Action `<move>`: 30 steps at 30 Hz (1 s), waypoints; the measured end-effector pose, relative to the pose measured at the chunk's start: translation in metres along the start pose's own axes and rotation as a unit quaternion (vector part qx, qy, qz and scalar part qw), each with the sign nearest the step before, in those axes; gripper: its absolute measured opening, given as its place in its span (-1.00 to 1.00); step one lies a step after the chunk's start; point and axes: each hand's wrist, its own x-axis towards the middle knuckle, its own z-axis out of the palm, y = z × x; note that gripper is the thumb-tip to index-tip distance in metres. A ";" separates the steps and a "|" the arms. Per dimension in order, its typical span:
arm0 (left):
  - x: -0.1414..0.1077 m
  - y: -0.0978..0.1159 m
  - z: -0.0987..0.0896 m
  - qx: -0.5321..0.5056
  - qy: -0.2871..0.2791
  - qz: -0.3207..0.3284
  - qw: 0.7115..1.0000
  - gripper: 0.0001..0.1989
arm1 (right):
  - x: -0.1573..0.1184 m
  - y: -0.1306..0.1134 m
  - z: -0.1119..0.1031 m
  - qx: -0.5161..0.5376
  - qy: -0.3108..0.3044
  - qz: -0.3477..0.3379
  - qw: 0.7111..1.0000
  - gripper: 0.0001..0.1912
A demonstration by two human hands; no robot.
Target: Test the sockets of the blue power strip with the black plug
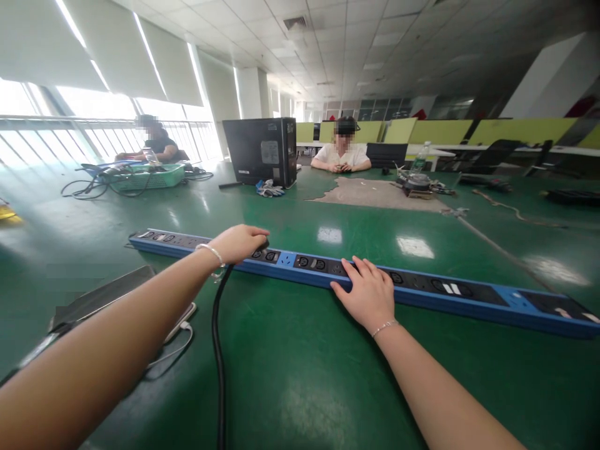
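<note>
A long blue power strip with black socket panels lies across the green surface in front of me. My left hand is closed around a black plug over the sockets left of the middle. Most of the plug is hidden by my fingers, and I cannot tell whether it is seated in a socket. A thick black cable hangs from below that hand and runs toward me. Right of the middle, my right hand grips the strip, with the thumb at the near side and the fingers reaching over the top.
Near my left forearm lie a dark flat case and a white charging cable. Farther back stand a green basket with cables, a black computer tower, gloves and a bottle. Two people sit beyond.
</note>
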 end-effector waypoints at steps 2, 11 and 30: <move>0.008 0.010 0.017 0.005 0.005 0.015 1.000 -0.53 | 0.000 0.000 0.000 0.000 0.006 -0.003 1.000 -0.47; 0.039 0.029 0.044 0.079 -0.029 0.065 0.994 -0.56 | 0.000 -0.001 -0.001 0.004 0.009 0.003 1.000 -0.47; 0.014 0.049 0.072 0.174 0.068 0.048 0.981 -0.57 | 0.000 -0.001 -0.001 0.004 0.012 0.001 1.000 -0.47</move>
